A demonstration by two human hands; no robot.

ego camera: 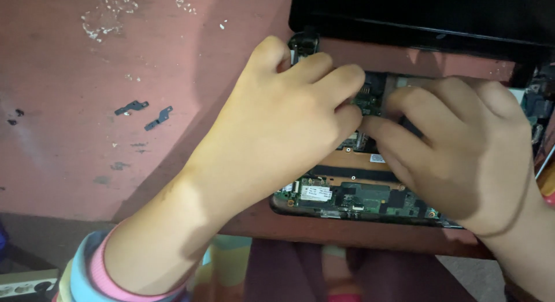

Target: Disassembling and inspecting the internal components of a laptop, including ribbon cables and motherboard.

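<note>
Together, left hand (289,114) and right hand (462,146) pinch the green circuit board (370,99); white label (315,193) below.

The left hand (277,117) and right hand (462,146) are showing bare. The left arm is wearing a striped cuff (92,267) in pink, blue and yellow.

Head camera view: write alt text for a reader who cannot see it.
Both hands, left hand and right hand, press fingertips together on the green circuit board inside an opened laptop on a worn red table. Two small dark metal brackets lie to the left.
</note>
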